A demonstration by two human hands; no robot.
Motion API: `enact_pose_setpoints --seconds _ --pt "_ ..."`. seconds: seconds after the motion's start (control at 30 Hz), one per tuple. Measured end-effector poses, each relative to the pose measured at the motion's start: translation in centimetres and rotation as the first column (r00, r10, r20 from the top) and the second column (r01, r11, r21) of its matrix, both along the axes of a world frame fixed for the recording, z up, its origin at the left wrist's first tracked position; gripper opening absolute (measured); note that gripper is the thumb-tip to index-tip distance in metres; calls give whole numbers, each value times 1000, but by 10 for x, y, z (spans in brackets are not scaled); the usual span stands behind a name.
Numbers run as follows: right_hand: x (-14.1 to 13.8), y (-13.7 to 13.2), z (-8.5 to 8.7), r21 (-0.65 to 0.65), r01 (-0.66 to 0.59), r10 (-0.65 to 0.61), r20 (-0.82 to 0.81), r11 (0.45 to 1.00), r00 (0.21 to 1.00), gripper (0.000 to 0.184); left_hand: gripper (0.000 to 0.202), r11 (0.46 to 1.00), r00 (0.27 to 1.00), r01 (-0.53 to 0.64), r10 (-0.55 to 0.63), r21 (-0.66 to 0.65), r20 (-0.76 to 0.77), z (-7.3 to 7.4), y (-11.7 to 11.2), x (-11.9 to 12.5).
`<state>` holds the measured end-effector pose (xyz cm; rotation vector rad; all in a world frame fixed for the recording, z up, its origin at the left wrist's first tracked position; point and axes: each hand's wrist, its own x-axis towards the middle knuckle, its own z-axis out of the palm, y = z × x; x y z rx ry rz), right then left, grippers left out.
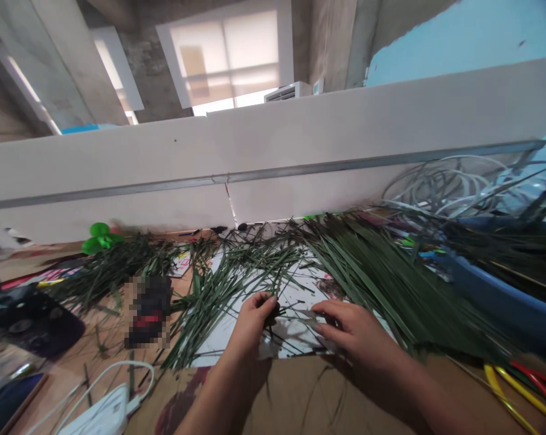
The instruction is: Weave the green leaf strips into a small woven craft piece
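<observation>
My left hand (253, 317) is closed in a pinch on a thin green leaf strip (279, 284) that sticks up past the fingertips. Just to the right, the thumb and fingers of my right hand (350, 326) grip a small flat grey piece (308, 316), whose kind I cannot make out. Its tip points toward my left hand, with a small gap between the two hands. Beneath them lies a white sheet (295, 332) scattered with short green bits. Cut leaf strips (209, 296) are heaped left of my hands, and long broad palm leaves (382, 278) lie to the right.
A blue basin (494, 290) with leaves in it stands at the right, near coiled white tubing (454, 187). On the left are a dark camera-like device (32, 320), a white power bank (96, 414) with a cable, and a phone (10, 402). A white partition (277, 139) closes the back.
</observation>
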<state>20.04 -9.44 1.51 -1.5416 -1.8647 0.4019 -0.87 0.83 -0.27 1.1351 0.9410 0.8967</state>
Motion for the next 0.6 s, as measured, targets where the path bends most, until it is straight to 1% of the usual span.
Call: enact_pose_setpoints --seconds 0.13,0.23,0.3,0.37,0.4,0.43,0.47,0.5,0.57,0.6 --pt "4 3 -6 -25 139 -140 -21 990 990 35 44 991 989 -54 69 -120 129 -3 -4 2" --pt "9 5 -9 -41 203 -206 -91 978 974 35 44 978 978 -80 114 -193 174 -3 -5 3" --pt "10 7 -10 -29 217 -218 -244 976 945 39 39 973 974 -102 140 -208 179 -2 -5 3" --pt "12 8 -11 -6 230 -210 -432 973 877 45 33 969 969 -122 163 -215 185 0 -4 2" --pt "14 9 -11 4 242 -208 -497 970 842 47 29 967 967 -125 169 -221 189 1 -4 2" --pt "16 10 -12 4 258 -218 -521 966 825 48 26 966 966 -123 169 -227 194 1 -3 1" --pt "18 11 -14 -7 275 -242 -499 961 832 47 23 965 966 -116 165 -235 199 1 -3 1" --pt "21 12 -15 -33 293 -278 -432 956 858 45 20 965 967 -104 155 -242 204 2 -3 1" --pt "26 14 -20 -88 326 -337 -210 941 918 38 18 965 970 -64 120 -253 212 2 -3 1" --pt "27 15 -21 -91 343 -352 -97 935 931 33 19 965 972 -46 103 -257 212 2 -3 1"
